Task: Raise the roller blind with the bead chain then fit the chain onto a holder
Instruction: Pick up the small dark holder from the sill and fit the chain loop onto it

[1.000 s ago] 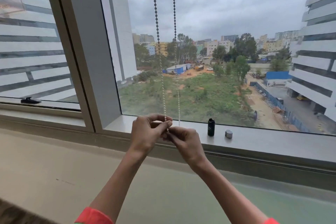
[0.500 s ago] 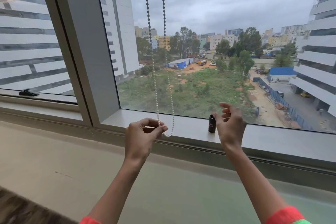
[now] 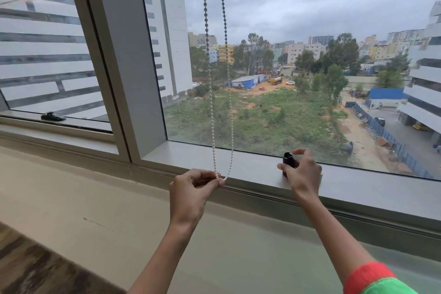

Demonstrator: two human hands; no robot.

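Note:
A white bead chain (image 3: 212, 112) hangs as a double strand in front of the window pane, its loop ending just above the sill. My left hand (image 3: 193, 190) pinches the bottom of that loop between thumb and fingers. To the right, a small black cylindrical holder (image 3: 288, 159) stands upright on the window sill (image 3: 250, 164). My right hand (image 3: 302, 171) is wrapped around its lower part, with the open top of the holder still showing. The roller blind itself is out of view above the frame.
A thick grey window post (image 3: 124, 59) rises left of the chain. A black window latch (image 3: 53, 116) sits on the left frame. A small silver object is mostly hidden behind my right hand. Below the sill runs a beige ledge (image 3: 95, 210).
My right hand let go of the chain, swung right and came down onto the black holder. My left hand kept its pinch on the chain loop.

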